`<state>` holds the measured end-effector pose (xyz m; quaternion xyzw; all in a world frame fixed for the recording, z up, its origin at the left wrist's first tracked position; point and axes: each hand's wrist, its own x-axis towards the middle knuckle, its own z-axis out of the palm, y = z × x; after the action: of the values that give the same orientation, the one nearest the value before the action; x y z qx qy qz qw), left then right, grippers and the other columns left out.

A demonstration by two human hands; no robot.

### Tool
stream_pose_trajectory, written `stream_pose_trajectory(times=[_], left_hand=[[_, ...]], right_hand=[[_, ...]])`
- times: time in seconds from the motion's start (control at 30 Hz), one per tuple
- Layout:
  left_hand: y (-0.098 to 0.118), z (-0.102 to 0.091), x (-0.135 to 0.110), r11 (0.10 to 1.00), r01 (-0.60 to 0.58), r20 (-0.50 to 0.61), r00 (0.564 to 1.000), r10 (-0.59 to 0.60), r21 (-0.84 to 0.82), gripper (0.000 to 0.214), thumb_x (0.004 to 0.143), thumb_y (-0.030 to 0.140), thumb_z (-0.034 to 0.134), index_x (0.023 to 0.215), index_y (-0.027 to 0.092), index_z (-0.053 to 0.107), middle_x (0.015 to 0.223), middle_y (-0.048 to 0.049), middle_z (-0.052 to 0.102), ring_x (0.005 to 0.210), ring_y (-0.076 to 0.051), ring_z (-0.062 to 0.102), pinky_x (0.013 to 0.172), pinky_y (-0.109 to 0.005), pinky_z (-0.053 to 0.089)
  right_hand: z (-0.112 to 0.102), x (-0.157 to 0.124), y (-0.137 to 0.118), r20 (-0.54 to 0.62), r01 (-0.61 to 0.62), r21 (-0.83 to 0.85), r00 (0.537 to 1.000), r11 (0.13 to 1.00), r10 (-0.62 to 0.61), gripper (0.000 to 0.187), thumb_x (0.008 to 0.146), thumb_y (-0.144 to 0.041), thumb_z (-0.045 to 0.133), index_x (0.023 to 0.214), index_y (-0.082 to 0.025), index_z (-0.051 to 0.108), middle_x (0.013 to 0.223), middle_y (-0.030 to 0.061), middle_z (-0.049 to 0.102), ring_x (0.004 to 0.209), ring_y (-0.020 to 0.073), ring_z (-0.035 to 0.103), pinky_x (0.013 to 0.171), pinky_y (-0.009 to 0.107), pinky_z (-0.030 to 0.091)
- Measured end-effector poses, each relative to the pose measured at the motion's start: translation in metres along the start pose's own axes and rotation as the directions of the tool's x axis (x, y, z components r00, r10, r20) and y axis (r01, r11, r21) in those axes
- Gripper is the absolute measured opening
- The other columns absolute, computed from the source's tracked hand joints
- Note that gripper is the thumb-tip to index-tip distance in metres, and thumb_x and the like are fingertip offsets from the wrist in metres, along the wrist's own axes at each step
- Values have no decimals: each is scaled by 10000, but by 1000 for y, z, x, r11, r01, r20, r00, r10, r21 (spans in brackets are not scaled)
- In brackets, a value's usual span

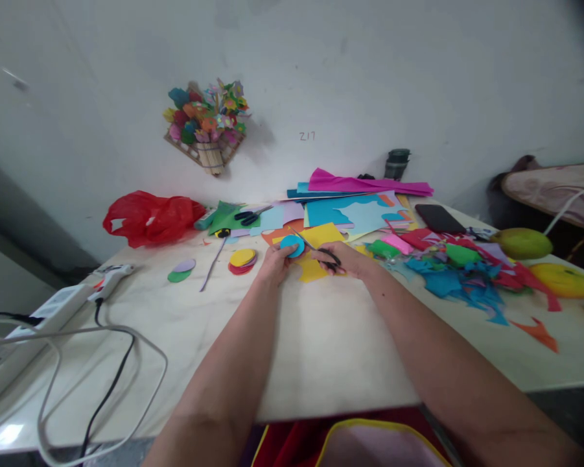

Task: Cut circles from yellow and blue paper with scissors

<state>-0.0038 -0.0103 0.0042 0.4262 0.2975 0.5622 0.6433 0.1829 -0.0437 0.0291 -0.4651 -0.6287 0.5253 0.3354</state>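
My left hand (273, 261) pinches a blue paper circle (292, 245) together with a yellow sheet (315, 250) over the middle of the table. My right hand (343, 258) grips black-handled scissors (321, 251), whose blades point left toward the blue circle. A small stack of cut circles (242, 260), yellow on top, lies just left of my left hand. Two more circles (181, 270), lilac and green, lie farther left.
Coloured paper sheets (354, 207) are piled at the back, scraps (461, 272) heap on the right by a black phone (439, 218). A second pair of scissors (250, 215), a red plastic bag (150, 217), a glue gun (109, 277) and cables (97, 363) lie left.
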Motion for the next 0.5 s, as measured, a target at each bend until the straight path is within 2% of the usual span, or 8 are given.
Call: stream_pose_trajectory(times=[0.23, 0.5], left_hand=[[0, 0, 0, 1000, -1, 0, 1000, 1, -17, 179, 575, 165, 785, 734, 109, 725, 743, -81, 744, 818, -253, 741, 912, -411, 580], [1, 0, 0, 999, 11, -11, 1000, -11, -39, 178, 578, 151, 782, 740, 108, 722, 746, -81, 737, 823, -255, 739, 894, -418, 590]], right_hand=[[3, -1, -4, -34, -25, 38, 999, 999, 27, 280, 792, -322, 693, 633, -168, 522, 496, -24, 534, 354, 55, 437, 324, 186, 204], [5, -1, -8, -60, -55, 81, 996, 995, 60, 271, 777, -242, 674, 583, -175, 499, 466, -34, 495, 356, 57, 401, 363, 195, 246]])
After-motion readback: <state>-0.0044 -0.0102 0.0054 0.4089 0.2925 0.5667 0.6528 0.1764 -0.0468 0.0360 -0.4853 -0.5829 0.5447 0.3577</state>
